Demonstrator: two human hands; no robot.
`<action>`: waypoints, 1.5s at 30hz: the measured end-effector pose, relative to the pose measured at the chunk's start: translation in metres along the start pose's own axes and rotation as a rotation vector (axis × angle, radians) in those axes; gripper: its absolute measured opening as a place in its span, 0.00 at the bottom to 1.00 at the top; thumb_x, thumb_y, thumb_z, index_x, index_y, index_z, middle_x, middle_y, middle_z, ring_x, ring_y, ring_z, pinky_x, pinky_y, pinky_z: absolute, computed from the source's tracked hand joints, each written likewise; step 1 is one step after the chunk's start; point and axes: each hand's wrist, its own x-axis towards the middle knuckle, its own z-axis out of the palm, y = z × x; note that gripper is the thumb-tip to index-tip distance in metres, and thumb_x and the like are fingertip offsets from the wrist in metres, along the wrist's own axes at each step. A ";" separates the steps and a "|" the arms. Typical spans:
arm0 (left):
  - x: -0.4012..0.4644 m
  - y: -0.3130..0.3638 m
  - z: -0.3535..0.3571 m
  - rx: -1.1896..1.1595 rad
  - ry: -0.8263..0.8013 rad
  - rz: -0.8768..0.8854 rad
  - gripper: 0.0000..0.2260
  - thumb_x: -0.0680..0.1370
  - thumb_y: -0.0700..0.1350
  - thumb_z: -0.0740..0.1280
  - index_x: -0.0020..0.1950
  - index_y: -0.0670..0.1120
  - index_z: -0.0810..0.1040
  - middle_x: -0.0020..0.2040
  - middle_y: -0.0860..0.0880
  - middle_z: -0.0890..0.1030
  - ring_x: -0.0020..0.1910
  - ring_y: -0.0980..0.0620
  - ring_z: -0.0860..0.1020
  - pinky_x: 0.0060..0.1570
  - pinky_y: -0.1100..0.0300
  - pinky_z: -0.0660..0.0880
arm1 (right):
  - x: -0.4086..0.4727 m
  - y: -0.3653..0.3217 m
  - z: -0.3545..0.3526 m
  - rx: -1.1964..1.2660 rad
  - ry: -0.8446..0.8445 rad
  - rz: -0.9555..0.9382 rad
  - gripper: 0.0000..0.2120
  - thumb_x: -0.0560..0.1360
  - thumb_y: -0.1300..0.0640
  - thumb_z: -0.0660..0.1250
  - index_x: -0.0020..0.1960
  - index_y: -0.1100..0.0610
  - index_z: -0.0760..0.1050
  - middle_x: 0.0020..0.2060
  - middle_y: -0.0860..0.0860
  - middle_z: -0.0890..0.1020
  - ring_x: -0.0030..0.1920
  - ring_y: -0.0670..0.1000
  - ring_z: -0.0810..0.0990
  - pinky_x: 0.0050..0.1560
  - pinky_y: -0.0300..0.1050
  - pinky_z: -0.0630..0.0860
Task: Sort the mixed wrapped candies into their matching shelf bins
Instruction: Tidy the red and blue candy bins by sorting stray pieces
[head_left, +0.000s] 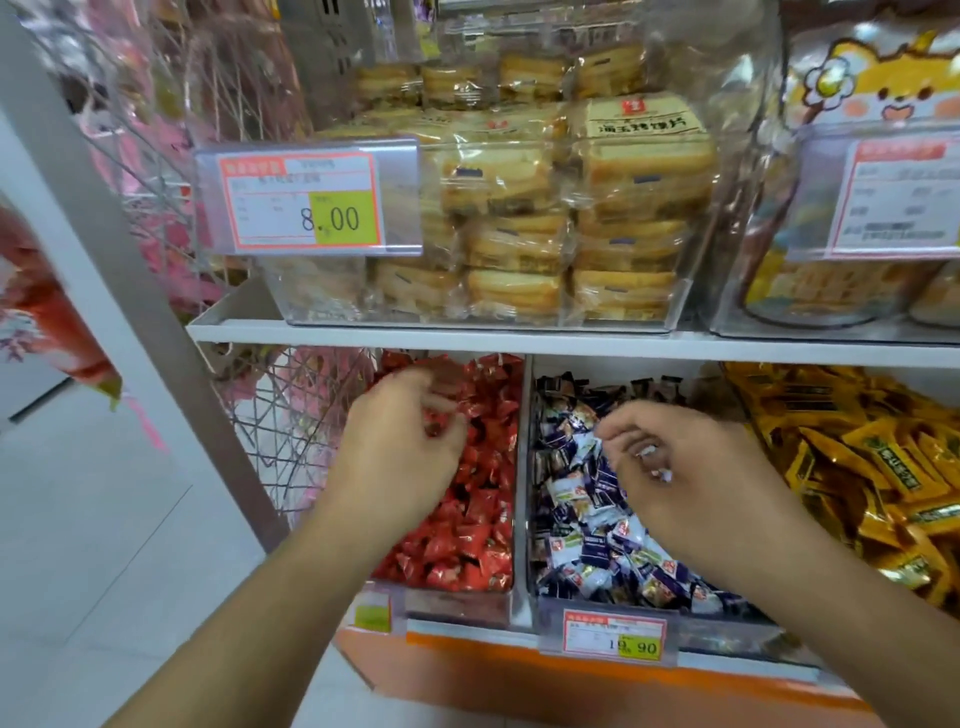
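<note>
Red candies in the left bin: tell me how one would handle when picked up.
Red candies look small, so probably light. Their glossy, crinkled wrappers may be slippery and crackle under a pinch. Heaped loosely, neighbours would likely shift as the left hand pulls one out.

Three candy bins sit side by side on the lower shelf. The left bin (457, 603) holds twist-wrapped candies (467, 545). The middle bin (571, 618) holds small pillow-pack candies (597, 551), and the right bin holds flat bar candies (857, 457). The left hand (400, 452) is over the left bin. The right hand (691, 467) is over the middle bin and seems to pinch a wrapper. A price tag (613, 634) hangs on the middle bin's front. On the upper shelf (467, 332), a clear box (519, 291) of bread-slice packs (644, 156) stands above the bins.
</note>
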 end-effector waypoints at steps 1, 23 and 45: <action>0.003 -0.008 -0.005 0.064 0.000 0.004 0.08 0.77 0.43 0.72 0.52 0.54 0.78 0.47 0.59 0.82 0.44 0.64 0.79 0.48 0.61 0.79 | -0.001 -0.002 0.002 0.002 -0.024 -0.017 0.11 0.82 0.55 0.67 0.62 0.43 0.77 0.54 0.36 0.79 0.54 0.35 0.76 0.52 0.27 0.71; 0.004 -0.018 -0.015 0.070 -0.042 0.038 0.06 0.76 0.53 0.75 0.52 0.61 0.83 0.43 0.62 0.83 0.44 0.64 0.80 0.48 0.60 0.80 | -0.003 -0.013 0.017 0.042 -0.138 -0.051 0.16 0.83 0.53 0.66 0.66 0.37 0.71 0.54 0.32 0.77 0.60 0.30 0.69 0.53 0.22 0.66; 0.016 -0.035 0.021 0.357 -0.246 0.251 0.24 0.81 0.52 0.65 0.77 0.53 0.69 0.76 0.53 0.71 0.75 0.52 0.69 0.74 0.53 0.67 | -0.005 -0.036 0.013 -0.084 -0.311 -0.186 0.28 0.85 0.41 0.57 0.82 0.35 0.51 0.78 0.26 0.50 0.75 0.25 0.43 0.71 0.26 0.40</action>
